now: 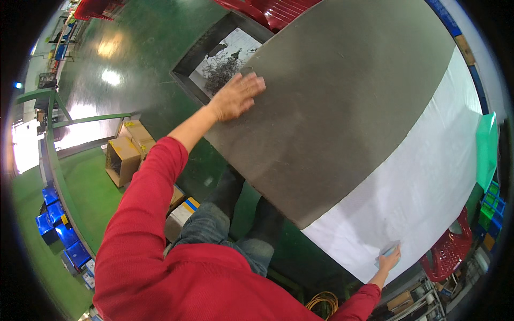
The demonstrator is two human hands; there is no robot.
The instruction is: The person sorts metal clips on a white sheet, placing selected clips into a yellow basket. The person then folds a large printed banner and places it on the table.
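Observation:
My left hand [235, 97] is at the left edge of a large grey-brown sheet [332, 107], fingers spread and slightly blurred. It appears to hold nothing. This sheet covers the left and far part of the work surface. A smooth white sheet [423, 182] borders it on the right and runs to the near edge. Over the white sheet's near corner, my right hand [391, 260] grips a small light-blue object [386, 252]. Its kind is too small and blurred to tell.
A black crate [184, 80] with paper and tangled dark strands stands beyond my left hand. Red plastic chairs [278, 12] stand at the far side, another red chair [452, 249] at the right. Cardboard boxes [124, 155] and blue boxes [67, 235] sit at left. A yellow cable [324, 302] coils below.

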